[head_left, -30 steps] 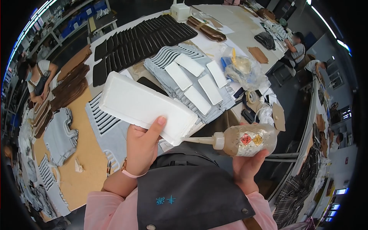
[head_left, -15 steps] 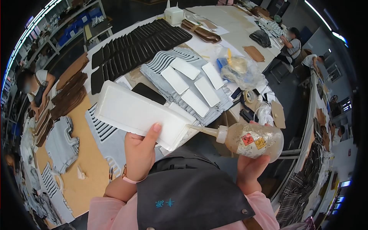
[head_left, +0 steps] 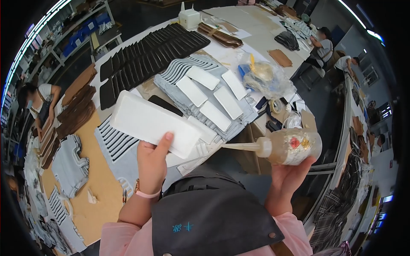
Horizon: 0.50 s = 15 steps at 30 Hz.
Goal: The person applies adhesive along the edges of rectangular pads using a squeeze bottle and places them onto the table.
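Observation:
A long white rectangular panel point(head_left: 149, 119) is pinched in my left hand point(head_left: 154, 164), its thumb on top near the panel's lower edge. In my right hand point(head_left: 290, 175) lies a clear squeeze bottle point(head_left: 294, 147) on its side, its long thin nozzle pointing left. The nozzle tip is apart from the panel's right end. Behind the panel, several smaller white pieces point(head_left: 215, 115) rest on a stack of light grey cut pieces point(head_left: 175, 83). A black flat piece point(head_left: 165, 104) shows just past the panel's upper edge.
Rows of black pieces point(head_left: 141, 55) lie at the back left, brown stacks point(head_left: 77, 106) further left. A plastic bag point(head_left: 267, 79), tape roll point(head_left: 276, 106) and white cord point(head_left: 293, 120) are at the right. One person point(head_left: 42, 102) works at left; others sit at far right.
The bottle has moved to the right, and its nozzle has drawn away from the white panel's edge. The panel has shifted slightly and is still in my left hand.

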Each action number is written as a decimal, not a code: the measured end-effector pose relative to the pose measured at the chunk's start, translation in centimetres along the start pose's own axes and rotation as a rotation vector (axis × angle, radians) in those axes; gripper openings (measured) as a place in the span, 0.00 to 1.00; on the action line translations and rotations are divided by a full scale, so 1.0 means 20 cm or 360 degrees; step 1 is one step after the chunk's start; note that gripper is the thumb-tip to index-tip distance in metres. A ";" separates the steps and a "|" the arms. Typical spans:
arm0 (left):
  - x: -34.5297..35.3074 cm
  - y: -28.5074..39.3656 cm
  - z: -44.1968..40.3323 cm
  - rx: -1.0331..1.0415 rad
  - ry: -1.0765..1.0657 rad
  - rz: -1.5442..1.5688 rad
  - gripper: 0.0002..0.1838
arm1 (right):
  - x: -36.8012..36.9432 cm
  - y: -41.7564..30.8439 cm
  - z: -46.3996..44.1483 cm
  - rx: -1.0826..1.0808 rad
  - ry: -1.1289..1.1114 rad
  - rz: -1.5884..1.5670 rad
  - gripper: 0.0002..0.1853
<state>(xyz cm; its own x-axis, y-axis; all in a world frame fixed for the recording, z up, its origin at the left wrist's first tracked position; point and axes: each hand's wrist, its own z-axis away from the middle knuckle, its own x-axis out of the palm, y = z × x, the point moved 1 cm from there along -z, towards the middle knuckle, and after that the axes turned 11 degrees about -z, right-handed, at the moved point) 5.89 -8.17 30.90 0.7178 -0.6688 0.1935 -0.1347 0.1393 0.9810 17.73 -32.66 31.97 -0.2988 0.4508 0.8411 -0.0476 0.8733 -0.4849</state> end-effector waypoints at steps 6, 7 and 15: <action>-0.37 -0.44 -0.63 -0.0068 0.0217 -0.0629 0.12 | -0.08 -0.14 -0.09 0.0291 0.0158 -0.0529 0.25; -0.42 -0.54 -0.72 -0.0129 0.0200 -0.0728 0.13 | -0.09 -0.14 -0.08 0.0270 0.0280 -0.0461 0.25; -0.37 -1.26 -1.21 -0.0705 -0.0131 -0.0370 0.10 | -0.20 -0.23 -0.04 0.0167 0.0649 -0.0273 0.24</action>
<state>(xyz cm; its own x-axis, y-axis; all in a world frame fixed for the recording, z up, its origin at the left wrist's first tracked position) 20.40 10.98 4.57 0.6356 -0.7719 -0.0116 0.3378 0.2646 0.9033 19.91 -38.29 30.94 0.1204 0.3559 0.9267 -0.1666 0.9275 -0.3346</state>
